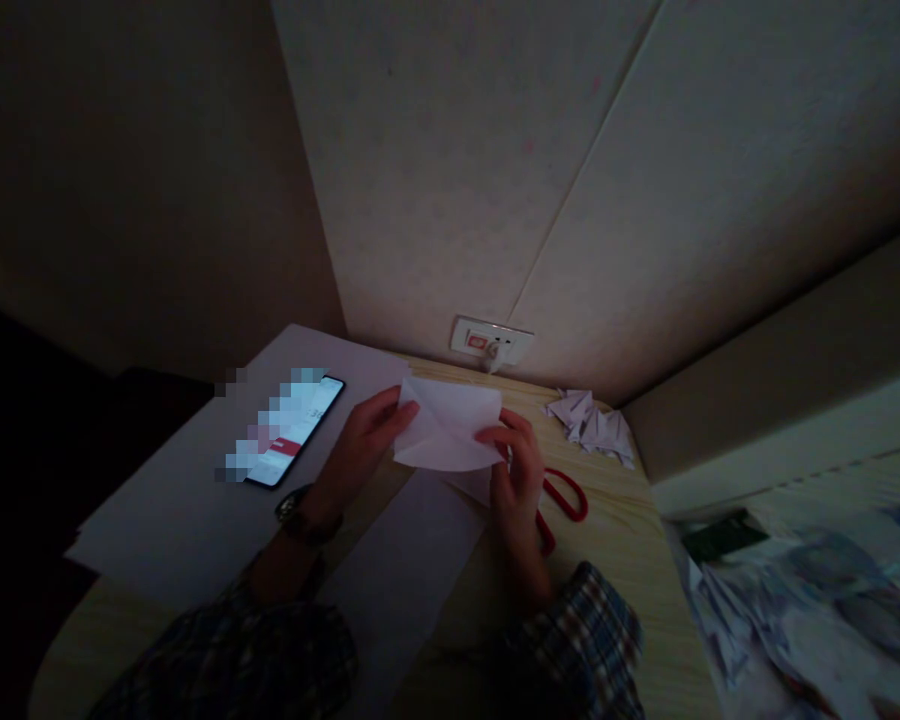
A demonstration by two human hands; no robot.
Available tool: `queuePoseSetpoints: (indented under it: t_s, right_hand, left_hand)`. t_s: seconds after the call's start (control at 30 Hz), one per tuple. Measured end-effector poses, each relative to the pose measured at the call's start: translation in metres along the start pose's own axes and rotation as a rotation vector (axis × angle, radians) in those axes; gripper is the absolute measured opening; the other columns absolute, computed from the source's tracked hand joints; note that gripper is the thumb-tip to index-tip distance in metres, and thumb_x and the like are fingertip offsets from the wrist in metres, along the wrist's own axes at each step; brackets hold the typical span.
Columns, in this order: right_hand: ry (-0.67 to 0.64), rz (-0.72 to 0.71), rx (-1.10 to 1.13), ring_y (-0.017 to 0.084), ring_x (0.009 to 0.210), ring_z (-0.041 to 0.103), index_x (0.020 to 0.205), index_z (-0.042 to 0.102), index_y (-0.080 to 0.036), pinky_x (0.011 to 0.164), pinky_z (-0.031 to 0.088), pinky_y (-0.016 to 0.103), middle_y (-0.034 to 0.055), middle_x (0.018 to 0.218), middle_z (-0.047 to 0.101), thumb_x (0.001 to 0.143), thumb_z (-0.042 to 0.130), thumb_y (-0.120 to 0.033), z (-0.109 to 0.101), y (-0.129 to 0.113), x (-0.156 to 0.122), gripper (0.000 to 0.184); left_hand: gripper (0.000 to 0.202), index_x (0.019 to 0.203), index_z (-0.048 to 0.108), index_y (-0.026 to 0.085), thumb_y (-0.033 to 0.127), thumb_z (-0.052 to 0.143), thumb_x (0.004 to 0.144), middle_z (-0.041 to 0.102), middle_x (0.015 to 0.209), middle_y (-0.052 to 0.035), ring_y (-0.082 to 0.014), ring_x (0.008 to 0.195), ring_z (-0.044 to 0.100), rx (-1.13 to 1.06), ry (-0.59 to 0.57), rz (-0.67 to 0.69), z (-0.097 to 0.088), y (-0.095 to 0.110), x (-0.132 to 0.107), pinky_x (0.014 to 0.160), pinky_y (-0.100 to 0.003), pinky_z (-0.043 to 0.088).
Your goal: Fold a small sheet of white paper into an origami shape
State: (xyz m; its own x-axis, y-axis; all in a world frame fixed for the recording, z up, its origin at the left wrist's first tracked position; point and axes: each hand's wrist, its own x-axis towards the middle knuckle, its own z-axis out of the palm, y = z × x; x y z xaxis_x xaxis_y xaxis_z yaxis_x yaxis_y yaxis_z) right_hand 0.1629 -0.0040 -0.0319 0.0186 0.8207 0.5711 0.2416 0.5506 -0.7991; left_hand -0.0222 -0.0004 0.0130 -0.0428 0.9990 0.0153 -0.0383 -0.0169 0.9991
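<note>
dim, glowing phone screen (298,430) partly pixelated, near-black left edge

coarse pixel blocks masked much of the phone (298,432), whose small print could not be read. the paper (450,425) hid some fingers of the left hand (366,430), and the right hand (517,465) blocked part of the red-handled tool (583,502). the bottom edge cut off both plaid sleeves (596,635). the jumble (825,580) at lower right was too blurred and dim to sort.
</note>
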Motion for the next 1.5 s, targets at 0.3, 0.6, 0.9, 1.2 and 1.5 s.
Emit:
queuePoseSetpoints:
  t_s: [0.3,0.6,0.9,1.2,1.5]
  right_hand:
    - [-0.056,0.092,0.084,0.024,0.126,0.047,0.097,0.066,-0.025,0.107,0.036,0.041,0.0041,0.13,0.054,0.09,0.052,-0.033,0.0,-0.003,0.0,0.017]
    - [0.02,0.125,0.04,0.021,0.105,0.055,0.093,0.068,-0.023,0.094,0.043,0.037,0.0045,0.107,0.061,0.089,0.059,-0.034,0.003,0.004,0.002,0.015]
    - [0.055,0.186,0.057,0.016,0.086,0.052,0.084,0.061,-0.021,0.08,0.043,0.031,-0.0004,0.089,0.055,0.087,0.063,-0.033,0.005,0.006,0.001,0.012]
    - [0.066,0.144,0.098,0.019,0.099,0.054,0.088,0.062,-0.023,0.09,0.044,0.036,0.0023,0.101,0.058,0.086,0.063,-0.031,0.004,0.01,0.001,0.008]
    - [0.005,0.106,0.154,0.023,0.113,0.054,0.087,0.064,-0.025,0.099,0.041,0.042,0.0042,0.114,0.059,0.086,0.061,-0.032,0.003,0.003,0.003,0.008]
  left_hand:
    - [0.035,0.101,0.063,0.015,0.036,0.069,0.074,0.071,0.081,-0.0027,-0.0187,0.073,0.065,-0.171,-0.051,-0.116,0.001,-0.001,0.0,0.062,-0.025,0.047]
    - [0.049,0.126,0.054,0.02,0.03,0.064,0.079,0.069,0.082,0.0,-0.0167,0.076,0.064,-0.142,-0.096,-0.104,0.0,-0.003,-0.002,0.067,-0.024,0.046]
    - [0.044,0.127,0.06,0.02,0.029,0.059,0.084,0.071,0.095,-0.0044,-0.02,0.086,0.064,-0.022,-0.113,0.04,0.0,-0.001,-0.001,0.077,-0.028,0.048]
    - [0.034,0.113,0.07,0.019,0.034,0.057,0.085,0.07,0.116,-0.0068,-0.0235,0.103,0.062,0.083,-0.087,0.04,0.0,0.002,-0.002,0.088,-0.03,0.048]
    - [0.039,0.115,0.068,0.017,0.04,0.061,0.084,0.07,0.111,-0.0082,-0.0245,0.102,0.062,-0.085,-0.082,-0.002,0.001,-0.002,-0.002,0.085,-0.03,0.048]
